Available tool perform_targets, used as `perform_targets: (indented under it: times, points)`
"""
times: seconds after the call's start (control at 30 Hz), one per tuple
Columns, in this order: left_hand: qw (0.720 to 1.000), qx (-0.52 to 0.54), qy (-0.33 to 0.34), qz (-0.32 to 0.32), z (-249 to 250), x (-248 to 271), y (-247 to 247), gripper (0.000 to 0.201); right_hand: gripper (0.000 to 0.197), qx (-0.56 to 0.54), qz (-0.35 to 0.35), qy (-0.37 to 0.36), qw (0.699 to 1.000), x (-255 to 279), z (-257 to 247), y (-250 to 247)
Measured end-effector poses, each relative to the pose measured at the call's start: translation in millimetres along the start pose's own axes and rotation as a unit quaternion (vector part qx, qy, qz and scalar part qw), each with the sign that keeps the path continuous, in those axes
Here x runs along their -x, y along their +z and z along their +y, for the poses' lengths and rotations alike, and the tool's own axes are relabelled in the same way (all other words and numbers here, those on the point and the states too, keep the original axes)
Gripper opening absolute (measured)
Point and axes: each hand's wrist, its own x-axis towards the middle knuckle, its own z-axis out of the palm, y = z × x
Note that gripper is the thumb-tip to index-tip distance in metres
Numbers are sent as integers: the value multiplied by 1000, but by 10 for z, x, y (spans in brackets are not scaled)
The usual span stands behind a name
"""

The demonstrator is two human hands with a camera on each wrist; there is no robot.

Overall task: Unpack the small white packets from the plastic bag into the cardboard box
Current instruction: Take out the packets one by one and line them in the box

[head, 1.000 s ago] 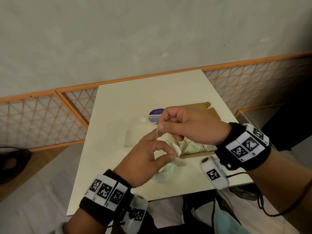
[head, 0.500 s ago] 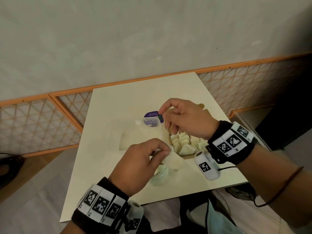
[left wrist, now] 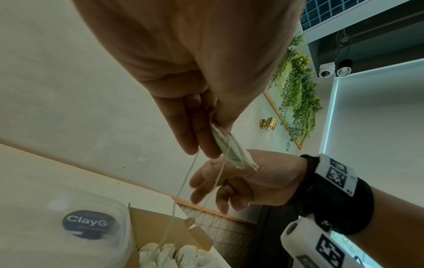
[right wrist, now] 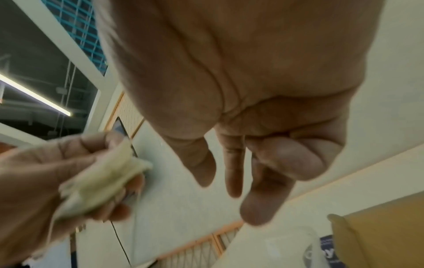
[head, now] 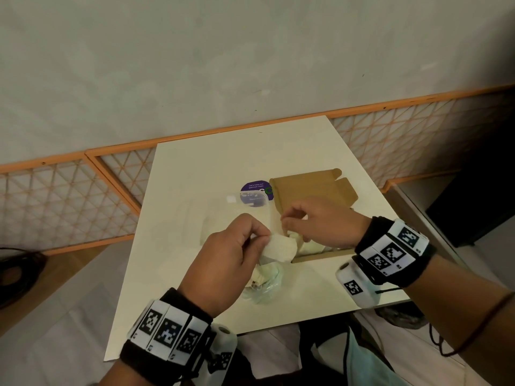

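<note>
1. Left hand [head: 228, 263]: bare; behind it, a black wristband [head: 167, 338] carrying a row of white panels printed with black square-code markers.
2. Below that wrist, a white cylindrical camera unit [head: 223, 349] with its own marker.
3. Right hand [head: 320, 224]: bare; matching black band [head: 395, 252] with white marker panels.
4. White camera unit [head: 355, 285] under the right wrist, black cable trailing along the forearm.
5. Thin dark cord looped round the right forearm.

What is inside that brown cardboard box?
The cardboard box holds small white packets packed side by side. The right hand covers part of it, so the count is hidden.
</note>
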Motion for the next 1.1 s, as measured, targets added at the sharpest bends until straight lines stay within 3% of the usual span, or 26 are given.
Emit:
perform_targets:
  times: [0.13,0.3,0.4,0.5,0.63,0.8,0.97,1.1]
  points:
    - [1000,6,-11,-1,-64,3,19,8,21,-92,23,-50,994,63,-130,-41]
    - [1000,1,-5,10,-93,-1,22,8,26,-152,-81,-95,980,153,-265,-13]
    - [1000,0,-11,16,-109,-11,17,6,23,-162,-92,-108,977,157,-253,71]
    - [1000,1,-15,24,-120,-17,8,5,21,-196,-93,-82,973,115,-240,115]
    - [1000,3,-14,18,-101,-4,-11,8,24,-326,-98,-24,940,74,-255,110]
    - [1000,-1,-18,14,-89,0,-11,9,28,-386,-113,5,915,34,-250,102]
    - [1000,6,-25,6,-93,18,-1,11,23,-353,-117,1,928,15,-252,123]
    - [998,-28,18,-44,-130,36,-22,10,28,-223,-62,-49,972,21,-260,102]
